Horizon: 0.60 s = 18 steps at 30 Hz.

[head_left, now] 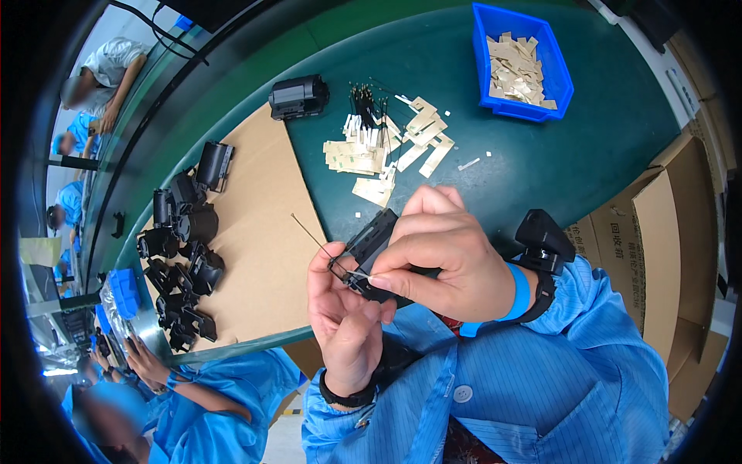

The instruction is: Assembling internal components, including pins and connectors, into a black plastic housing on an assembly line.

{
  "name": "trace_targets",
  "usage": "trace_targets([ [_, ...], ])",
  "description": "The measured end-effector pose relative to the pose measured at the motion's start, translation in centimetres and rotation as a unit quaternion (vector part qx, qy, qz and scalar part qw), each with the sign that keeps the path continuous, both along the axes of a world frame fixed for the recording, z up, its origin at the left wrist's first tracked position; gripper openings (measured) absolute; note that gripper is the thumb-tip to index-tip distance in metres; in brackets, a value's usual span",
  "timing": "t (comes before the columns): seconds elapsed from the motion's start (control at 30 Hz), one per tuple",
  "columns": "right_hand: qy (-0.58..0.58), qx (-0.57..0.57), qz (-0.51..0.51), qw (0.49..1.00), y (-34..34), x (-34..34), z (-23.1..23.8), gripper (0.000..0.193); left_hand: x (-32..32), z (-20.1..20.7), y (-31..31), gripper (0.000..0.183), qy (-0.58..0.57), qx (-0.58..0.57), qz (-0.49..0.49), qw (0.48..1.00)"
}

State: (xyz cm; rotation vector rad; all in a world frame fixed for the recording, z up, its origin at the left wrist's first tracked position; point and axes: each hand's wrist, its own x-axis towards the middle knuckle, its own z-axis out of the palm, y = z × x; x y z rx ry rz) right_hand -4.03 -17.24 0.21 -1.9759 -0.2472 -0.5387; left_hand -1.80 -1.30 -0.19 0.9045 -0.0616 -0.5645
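Observation:
My left hand (pixel 344 325) is closed round a black plastic housing (pixel 374 238), which lies tilted between both hands. With thumb and forefinger, my right hand (pixel 452 259) pinches the end of a thin pale strip (pixel 356 273) at the housing's lower end. A thin black wire (pixel 309 232) sticks out past my left fingertips toward the upper left. Whether the strip and the wire are one piece I cannot tell. Beyond my hands lies a pile of cream flat labels (pixel 357 157) with a bunch of black wires (pixel 365 104) on it.
Several black housings (pixel 202 222) stand on a cardboard sheet (pixel 259 216) at the left. Another black housing (pixel 298 97) sits at its far edge. A blue bin (pixel 485 77) of cream pieces is at the far right, cardboard boxes (pixel 657 255) beside me. A co-worker's hand (pixel 147 363) is at lower left.

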Motion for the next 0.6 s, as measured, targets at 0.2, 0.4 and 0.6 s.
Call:
trace_targets([
  [0.2, 0.006, 0.004, 0.004, 1.000, 0.00, -0.07, -0.12, 0.008, -0.01, -0.06, -0.02, 0.062, 0.003, 0.002, -0.002, 1.000],
  [0.4, 0.003, 0.010, 0.000, 1.000, 0.09, -0.03, -0.31, 0.008, -0.04, -0.12, -0.11, 0.061, 0.000, 0.004, -0.002, 1.000],
  [0.6, 0.005, 0.014, -0.002, 1.000, 0.13, -0.03, -0.38, 0.007, -0.09, -0.02, -0.19, 0.059, 0.003, 0.014, 0.004, 1.000],
])
